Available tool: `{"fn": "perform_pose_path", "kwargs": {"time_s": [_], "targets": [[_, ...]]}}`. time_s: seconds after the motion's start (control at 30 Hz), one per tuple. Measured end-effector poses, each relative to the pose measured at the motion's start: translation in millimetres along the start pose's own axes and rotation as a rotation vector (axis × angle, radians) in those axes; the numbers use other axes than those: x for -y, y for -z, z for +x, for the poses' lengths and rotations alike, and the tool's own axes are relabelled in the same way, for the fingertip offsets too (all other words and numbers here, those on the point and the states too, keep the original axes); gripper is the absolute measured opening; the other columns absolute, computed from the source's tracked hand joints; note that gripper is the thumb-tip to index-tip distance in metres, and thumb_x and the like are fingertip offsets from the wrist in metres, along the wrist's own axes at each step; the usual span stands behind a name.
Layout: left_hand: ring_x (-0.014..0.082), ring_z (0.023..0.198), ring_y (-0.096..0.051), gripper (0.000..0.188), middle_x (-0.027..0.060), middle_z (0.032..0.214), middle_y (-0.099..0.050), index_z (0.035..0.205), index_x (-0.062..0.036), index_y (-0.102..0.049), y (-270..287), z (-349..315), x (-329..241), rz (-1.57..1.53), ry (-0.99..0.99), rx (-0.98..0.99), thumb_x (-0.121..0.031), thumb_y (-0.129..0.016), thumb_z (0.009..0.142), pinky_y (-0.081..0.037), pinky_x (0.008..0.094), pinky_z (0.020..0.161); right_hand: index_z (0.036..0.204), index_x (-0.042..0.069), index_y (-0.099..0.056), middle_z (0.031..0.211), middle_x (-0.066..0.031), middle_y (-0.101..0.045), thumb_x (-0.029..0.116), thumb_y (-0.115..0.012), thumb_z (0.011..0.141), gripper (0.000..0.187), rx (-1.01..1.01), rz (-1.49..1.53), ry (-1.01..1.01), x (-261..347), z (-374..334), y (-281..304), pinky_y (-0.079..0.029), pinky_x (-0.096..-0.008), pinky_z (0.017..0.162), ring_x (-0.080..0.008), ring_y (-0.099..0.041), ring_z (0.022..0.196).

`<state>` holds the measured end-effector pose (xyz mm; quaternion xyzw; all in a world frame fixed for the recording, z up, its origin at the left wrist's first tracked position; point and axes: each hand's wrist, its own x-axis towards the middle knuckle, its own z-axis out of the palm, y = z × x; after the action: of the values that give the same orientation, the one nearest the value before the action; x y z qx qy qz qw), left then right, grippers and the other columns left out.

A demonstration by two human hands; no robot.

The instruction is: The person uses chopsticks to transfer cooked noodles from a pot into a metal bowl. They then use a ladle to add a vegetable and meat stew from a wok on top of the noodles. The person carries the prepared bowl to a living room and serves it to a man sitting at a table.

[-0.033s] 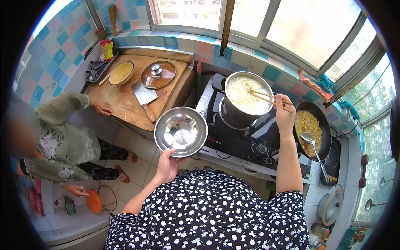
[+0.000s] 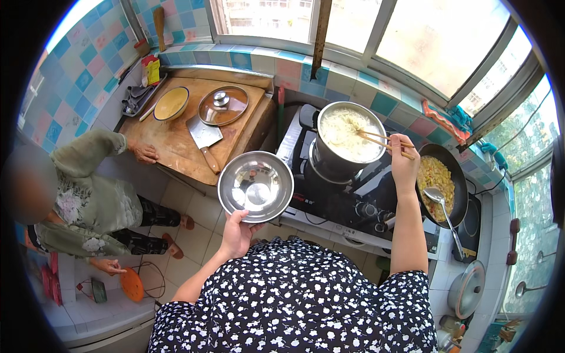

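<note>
My left hand (image 2: 236, 234) grips the near rim of a shiny steel bowl (image 2: 255, 183), thumb over the edge; the bowl has nothing in it. In my right hand (image 2: 404, 166) is a pair of wooden chopsticks (image 2: 378, 140), closed between the fingers. Their tips reach into pale noodles (image 2: 340, 130) in a pot (image 2: 335, 163) with a dark handle. That pot stands on the gas stove (image 2: 329, 201), to the right of and beyond the bowl.
Right of my forearm sits a dark pan (image 2: 464, 182) of yellow chopped food with a metal spatula (image 2: 434, 195). Left, a wooden board (image 2: 176, 141) carries a cleaver (image 2: 204, 136), a glass lid (image 2: 220, 109) and a yellow bowl (image 2: 171, 103). Another person (image 2: 94, 182) stands there, one hand on the board.
The chopstick tips have shifted slightly to the right within the pot, with my right hand moving a little. The steel bowl and my left hand look nearly the same.
</note>
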<state>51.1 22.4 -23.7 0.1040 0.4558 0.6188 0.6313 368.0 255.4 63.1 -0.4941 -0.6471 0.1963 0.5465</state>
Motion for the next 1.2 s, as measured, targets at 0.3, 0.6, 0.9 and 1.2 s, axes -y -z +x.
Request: {"fn": "perform_pose_path", "kwargs": {"time_s": [0.3, 0.6, 0.9, 1.2], "targets": [[0.0197, 0.106, -0.055, 0.046, 0.0099, 0.120, -0.055, 0.126, -0.0036, -0.041, 0.0, -1.6, 2.8, 0.013, 0.005, -0.042, -0.025, -0.045, 0.086, -0.046, 0.0354, 0.088, 0.087, 0.000, -0.065, 0.073, -0.0033, -0.062, 0.022, -0.059, 0.090, 0.023, 0.090, -0.062, -0.244, -21.1, 19.8, 25.2, -0.050, -0.0221, 0.054, -0.0092, -0.058, 0.060], [0.0196, 0.105, -0.056, 0.044, 0.0102, 0.117, -0.057, 0.125, -0.0033, -0.042, 4.2, -6.6, 7.4, -0.025, -0.039, -0.024, -0.023, -0.046, 0.086, -0.047, 0.0359, 0.087, 0.082, 0.000, -0.064, 0.075, -0.0091, -0.064, 0.028, -0.057, 0.091, 0.029, 0.136, 0.312, -0.631, -66.0, 44.4, -1.1, -0.055, -0.0263, 0.058, -0.0157, -0.063, 0.065], [0.0196, 0.103, -0.056, 0.044, 0.0111, 0.116, -0.058, 0.125, -0.0025, -0.043, 3.3, -9.9, 7.1, -0.033, -0.049, -0.035, -0.023, -0.046, 0.086, -0.048, 0.0358, 0.086, 0.086, -0.002, -0.062, 0.080, -0.0109, -0.064, 0.028, -0.054, 0.093, 0.031, 0.152, 0.474, -0.700, -63.8, 30.9, -20.0, -0.056, -0.0250, 0.061, -0.0170, -0.063, 0.069], [0.0203, 0.100, -0.057, 0.043, 0.0115, 0.113, -0.058, 0.124, -0.0013, -0.043, -1.9, -8.0, 9.8, -0.047, -0.069, -0.033, -0.022, -0.046, 0.086, -0.049, 0.0348, 0.082, 0.093, -0.005, -0.058, 0.086, -0.0151, -0.064, 0.028, -0.047, 0.096, 0.035, -0.024, 0.813, -0.961, -98.3, -2.2, 7.3, -0.057, -0.0250, 0.065, -0.0234, -0.065, 0.075]]}}
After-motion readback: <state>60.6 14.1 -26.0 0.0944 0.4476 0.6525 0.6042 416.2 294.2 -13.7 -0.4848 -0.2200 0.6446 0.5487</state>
